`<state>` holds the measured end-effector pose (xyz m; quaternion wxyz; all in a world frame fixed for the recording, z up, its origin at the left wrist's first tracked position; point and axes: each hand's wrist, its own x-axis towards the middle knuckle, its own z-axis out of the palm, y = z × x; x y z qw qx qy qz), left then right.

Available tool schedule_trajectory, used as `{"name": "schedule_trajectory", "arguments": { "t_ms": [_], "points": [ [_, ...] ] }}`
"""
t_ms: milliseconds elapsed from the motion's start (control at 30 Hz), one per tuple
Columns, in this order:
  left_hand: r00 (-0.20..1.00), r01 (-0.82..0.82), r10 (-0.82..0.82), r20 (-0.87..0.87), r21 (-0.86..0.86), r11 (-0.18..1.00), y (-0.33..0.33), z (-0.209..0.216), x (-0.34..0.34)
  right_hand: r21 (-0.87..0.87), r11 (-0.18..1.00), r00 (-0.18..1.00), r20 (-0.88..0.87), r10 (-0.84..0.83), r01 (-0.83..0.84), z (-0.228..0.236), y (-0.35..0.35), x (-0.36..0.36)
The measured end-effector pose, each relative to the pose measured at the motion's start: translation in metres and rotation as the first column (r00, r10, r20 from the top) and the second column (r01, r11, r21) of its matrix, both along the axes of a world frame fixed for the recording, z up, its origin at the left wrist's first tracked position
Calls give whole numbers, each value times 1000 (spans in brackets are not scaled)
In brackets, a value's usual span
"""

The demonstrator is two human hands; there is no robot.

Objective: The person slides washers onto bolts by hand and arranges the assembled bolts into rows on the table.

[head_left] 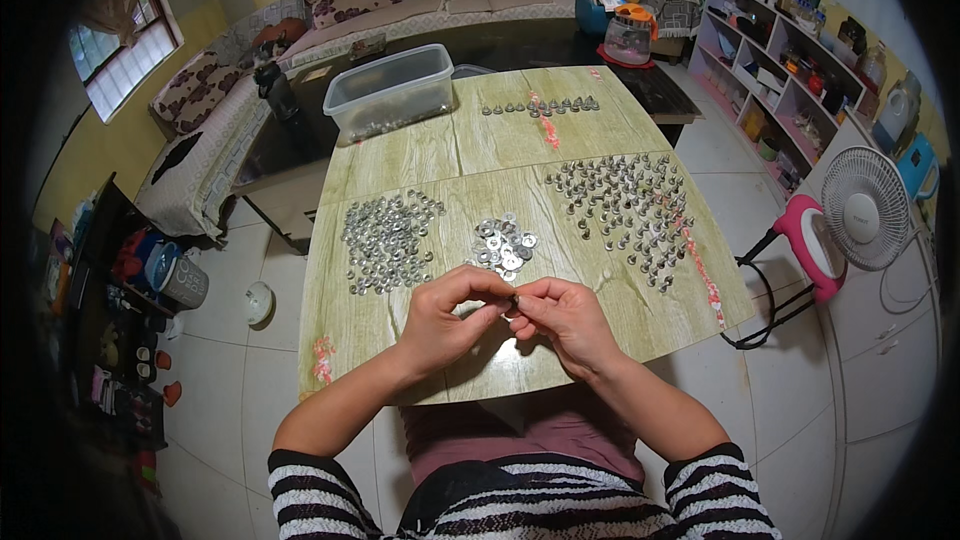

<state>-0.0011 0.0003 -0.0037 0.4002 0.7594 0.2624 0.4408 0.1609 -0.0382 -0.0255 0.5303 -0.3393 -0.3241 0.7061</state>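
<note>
Left hand [452, 312] and right hand [568, 318] meet, thumb and forefinger of each pinched together on a small dark piece [514, 302]. Fingers cover it: I cannot tell its long axis or direction. From it, round washers [512, 262] lie at twelve o'clock, nut-like pieces [385, 242] ten, small fasteners [645, 202] two.

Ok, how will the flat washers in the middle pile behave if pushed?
The flat washers look like shiny metal discs, so each should be stiff. Most appear to lie flat, so they'd probably slide across the tabletop rather than roll. Several overlap, so pushing one may drag its neighbours along.
</note>
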Motion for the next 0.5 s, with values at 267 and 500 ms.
{"name": "schedule_trajectory", "arguments": {
  "t_ms": [267,500],
  "points": [
    [999,-41,41,0,-40,998,-1,0,1,-5,1000,1000,-4,8,-8,-1,0,1],
    [998,2,12,-58,235,972,4,0,-2,-6,999,999,0,35,-35,2,-1,2]
  ]
}}
